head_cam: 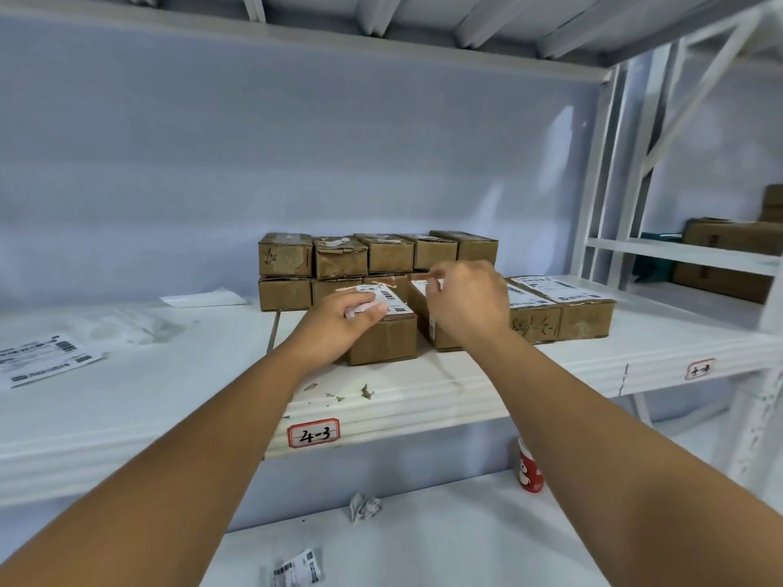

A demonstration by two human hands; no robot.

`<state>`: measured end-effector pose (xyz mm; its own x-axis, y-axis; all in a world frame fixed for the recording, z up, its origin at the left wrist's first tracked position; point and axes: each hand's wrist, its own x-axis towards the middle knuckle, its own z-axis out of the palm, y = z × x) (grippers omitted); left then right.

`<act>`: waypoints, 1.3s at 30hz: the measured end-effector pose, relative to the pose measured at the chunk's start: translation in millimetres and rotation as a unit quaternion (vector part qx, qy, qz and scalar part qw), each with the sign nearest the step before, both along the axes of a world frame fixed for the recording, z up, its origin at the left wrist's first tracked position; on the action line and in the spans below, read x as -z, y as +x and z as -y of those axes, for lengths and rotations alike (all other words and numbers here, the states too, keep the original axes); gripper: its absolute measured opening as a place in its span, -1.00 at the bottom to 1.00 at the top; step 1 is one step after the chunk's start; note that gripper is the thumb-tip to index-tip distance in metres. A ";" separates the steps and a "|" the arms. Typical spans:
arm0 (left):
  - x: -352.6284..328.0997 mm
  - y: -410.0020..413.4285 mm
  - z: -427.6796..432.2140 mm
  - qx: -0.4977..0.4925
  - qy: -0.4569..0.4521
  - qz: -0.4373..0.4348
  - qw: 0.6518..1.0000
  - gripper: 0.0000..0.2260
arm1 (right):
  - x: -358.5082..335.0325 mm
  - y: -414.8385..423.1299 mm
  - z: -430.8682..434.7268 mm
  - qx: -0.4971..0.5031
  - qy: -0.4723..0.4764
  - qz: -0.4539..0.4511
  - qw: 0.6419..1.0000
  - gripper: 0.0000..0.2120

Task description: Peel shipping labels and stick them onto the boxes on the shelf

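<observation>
Our left grip [343, 317] holds a label sheet [360, 309] on the near box [383, 338] | our right grip [466, 300] pinches a label [419, 285] just right.

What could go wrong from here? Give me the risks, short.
1. The right hand pinches a label by one edge over a second box; it may curl or land crooked.
2. The left hand holds the label stack on the front box, near the shelf lip; pressing could nudge that box off.
</observation>
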<state>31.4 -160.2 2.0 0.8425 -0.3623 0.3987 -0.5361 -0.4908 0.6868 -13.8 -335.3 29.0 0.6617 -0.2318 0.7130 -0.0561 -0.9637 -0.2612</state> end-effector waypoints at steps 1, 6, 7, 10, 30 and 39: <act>0.8 -0.7 2.4 -0.001 0.004 0.011 1.000 -0.55 | 3.3 -0.4 7.9 0.023 0.002 -0.003 1.000 -0.72; 3.9 -1.7 13.1 -0.016 0.010 0.045 0.999 -0.60 | 22.7 0.4 28.1 0.070 0.052 -0.073 0.993 -0.57; 5.2 -2.2 15.9 -0.021 0.009 0.056 0.998 -0.60 | 25.7 1.4 28.9 0.072 0.059 -0.076 0.993 -0.57; 5.3 -3.4 22.2 -0.041 0.015 0.077 0.996 -0.56 | 29.5 3.2 31.6 0.069 0.073 -0.046 0.994 -0.61; 15.7 -3.5 20.9 0.015 0.065 0.110 0.992 -0.49 | 37.6 5.1 38.0 -0.008 0.067 0.053 0.996 -0.60; 14.6 3.3 15.5 0.007 -0.052 0.077 0.996 -0.66 | 23.7 6.9 -29.6 -0.168 -0.073 0.162 0.970 -0.73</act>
